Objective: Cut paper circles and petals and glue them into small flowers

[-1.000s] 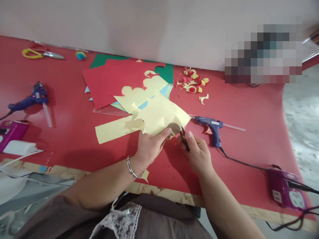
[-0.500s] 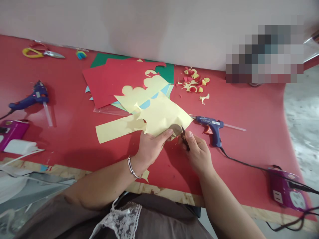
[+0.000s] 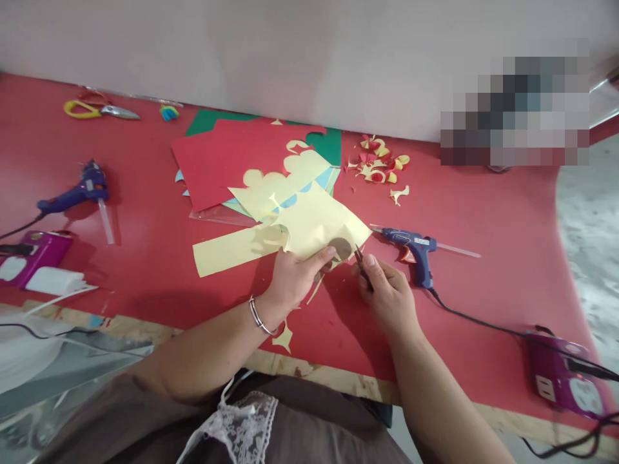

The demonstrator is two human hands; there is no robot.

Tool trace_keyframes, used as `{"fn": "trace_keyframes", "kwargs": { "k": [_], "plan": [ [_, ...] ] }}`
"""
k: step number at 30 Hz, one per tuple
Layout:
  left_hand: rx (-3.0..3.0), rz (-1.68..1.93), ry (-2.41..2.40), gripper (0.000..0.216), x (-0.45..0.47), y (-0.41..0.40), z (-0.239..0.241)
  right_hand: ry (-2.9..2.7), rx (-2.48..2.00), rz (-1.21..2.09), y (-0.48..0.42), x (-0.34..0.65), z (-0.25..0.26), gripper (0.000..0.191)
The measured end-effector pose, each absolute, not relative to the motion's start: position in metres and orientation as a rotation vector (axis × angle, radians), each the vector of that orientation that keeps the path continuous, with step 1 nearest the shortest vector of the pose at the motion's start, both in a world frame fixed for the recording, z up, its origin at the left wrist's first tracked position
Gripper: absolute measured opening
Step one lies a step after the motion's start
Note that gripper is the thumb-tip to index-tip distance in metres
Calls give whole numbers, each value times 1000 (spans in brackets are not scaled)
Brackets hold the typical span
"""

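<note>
My left hand is closed on a pale yellow sheet of paper, its thumb pressing a dark grey-brown disc against the lower edge. Curved bites are cut out of the sheet's left side. In my right hand is a small pair of dark scissors, partly hidden by the fingers. Their blades point up beside the disc at the paper's edge. A thin paper sliver hangs below the sheet. Beneath and left of the sheet lies a yellow paper strip.
Red sheets, a scalloped yellow sheet and green paper lie behind. Curled scraps sit right of them. Glue guns lie at right and left, near purple power strips. Larger scissors rest at back left.
The view has shifted slightly, so most things sit further right. The scissors have moved along the disc's edge, and a thin paper sliver now dangles under the sheet.
</note>
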State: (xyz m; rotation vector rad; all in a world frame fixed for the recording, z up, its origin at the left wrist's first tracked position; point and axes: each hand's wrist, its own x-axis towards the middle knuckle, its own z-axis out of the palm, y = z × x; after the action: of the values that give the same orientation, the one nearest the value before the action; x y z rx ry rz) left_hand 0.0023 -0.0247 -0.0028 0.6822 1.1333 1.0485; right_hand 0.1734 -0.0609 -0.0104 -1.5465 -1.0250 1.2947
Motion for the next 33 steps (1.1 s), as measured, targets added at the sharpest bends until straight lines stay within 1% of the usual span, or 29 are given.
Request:
{"fn": "trace_keyframes", "kwargs": {
  "k": [9, 14, 18, 24, 33],
  "plan": [
    [737, 1092, 1123, 37, 6, -30, -7, -1071, -1551, 1282, -59, 170, -5, 72],
    [855, 1133, 1126, 33, 7, -33, -15, -1073, -1571, 1270, -61, 171, -5, 73],
    [837, 1116, 1161, 27, 9, -36, -13, -1074, -1588, 1252, -63, 172, -6, 72],
    [782, 1120, 1108, 30, 13, -39, -12, -1052, -1585, 1274, -63, 172, -8, 71],
    [803, 1145, 1153, 30, 11, -38, -12, -1110, -1586, 1249, -63, 172, -5, 72]
  ]
}}
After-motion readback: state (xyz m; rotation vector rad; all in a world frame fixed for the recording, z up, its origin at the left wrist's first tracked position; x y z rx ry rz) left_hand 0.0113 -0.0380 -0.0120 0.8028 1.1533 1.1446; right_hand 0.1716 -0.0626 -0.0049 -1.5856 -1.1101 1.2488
